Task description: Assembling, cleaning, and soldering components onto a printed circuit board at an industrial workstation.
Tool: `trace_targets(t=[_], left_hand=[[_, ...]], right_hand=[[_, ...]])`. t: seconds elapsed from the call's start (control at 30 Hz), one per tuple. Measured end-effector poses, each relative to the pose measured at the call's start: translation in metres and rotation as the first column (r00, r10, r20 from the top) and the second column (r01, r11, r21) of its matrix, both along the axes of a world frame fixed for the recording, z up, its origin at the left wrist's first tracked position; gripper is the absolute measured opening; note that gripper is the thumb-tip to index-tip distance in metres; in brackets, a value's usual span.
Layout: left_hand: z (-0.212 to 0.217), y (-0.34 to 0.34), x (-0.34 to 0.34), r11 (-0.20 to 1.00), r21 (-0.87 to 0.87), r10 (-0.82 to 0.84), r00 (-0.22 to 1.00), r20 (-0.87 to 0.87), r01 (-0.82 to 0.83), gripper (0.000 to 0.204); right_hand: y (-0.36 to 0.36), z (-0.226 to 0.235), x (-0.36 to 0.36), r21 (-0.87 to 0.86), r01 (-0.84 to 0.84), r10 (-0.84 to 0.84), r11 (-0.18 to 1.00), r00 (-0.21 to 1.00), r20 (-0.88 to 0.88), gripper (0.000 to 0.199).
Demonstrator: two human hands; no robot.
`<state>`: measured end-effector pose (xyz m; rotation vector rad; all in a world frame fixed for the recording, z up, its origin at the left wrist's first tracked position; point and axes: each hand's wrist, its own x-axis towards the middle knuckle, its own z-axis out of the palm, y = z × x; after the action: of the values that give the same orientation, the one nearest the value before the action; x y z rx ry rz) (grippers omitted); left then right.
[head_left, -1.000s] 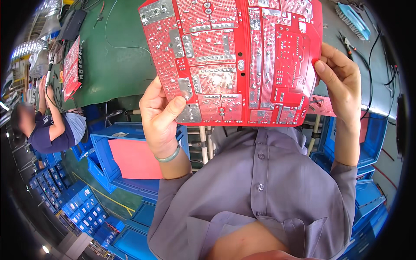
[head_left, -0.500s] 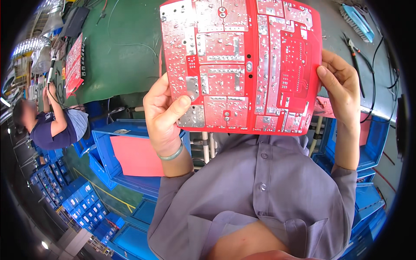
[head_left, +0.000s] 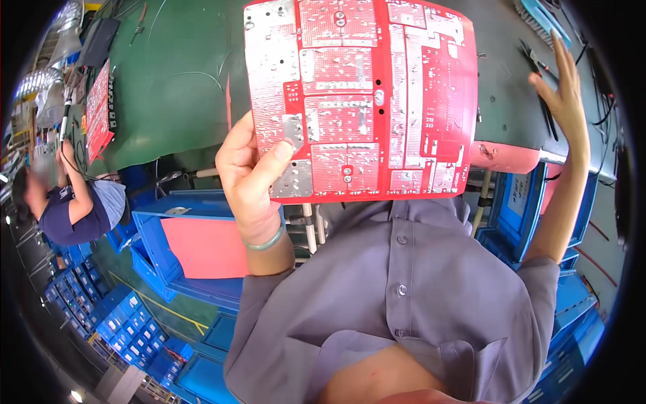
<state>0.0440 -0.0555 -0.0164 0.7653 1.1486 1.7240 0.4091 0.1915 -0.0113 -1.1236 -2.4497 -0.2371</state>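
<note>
My left hand grips the lower left edge of a large red circuit board, thumb on its face. The board is held up over the bench, its soldered side with silver tracks and solder joints toward me. My right hand is off the board, raised at the far right with thumb and fingers apart and nothing in it. Closest to it lies a pair of cutting pliers with dark handles, partly behind the hand. Just beyond the fingers is a blue brush.
A green mat covers the bench. Blue crates stand below its edge, one with a pink sheet. At left, a co-worker sits by another red board. Black cables run at the far right.
My right hand has let go of the board's right edge and moved up and right, toward the pliers and brush. The board, still in my left hand, has shifted slightly left.
</note>
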Motion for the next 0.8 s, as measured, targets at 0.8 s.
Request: trace_targets(t=[0.8], left_hand=[[0.037, -0.014, 0.003, 0.990, 0.066, 0.135, 0.978, -0.161, -0.126, 0.038]], right_hand=[[-0.084, 0.037, -0.077, -0.168, -0.051, 0.047, 0.985, 0.999, -0.023, 0.041]])
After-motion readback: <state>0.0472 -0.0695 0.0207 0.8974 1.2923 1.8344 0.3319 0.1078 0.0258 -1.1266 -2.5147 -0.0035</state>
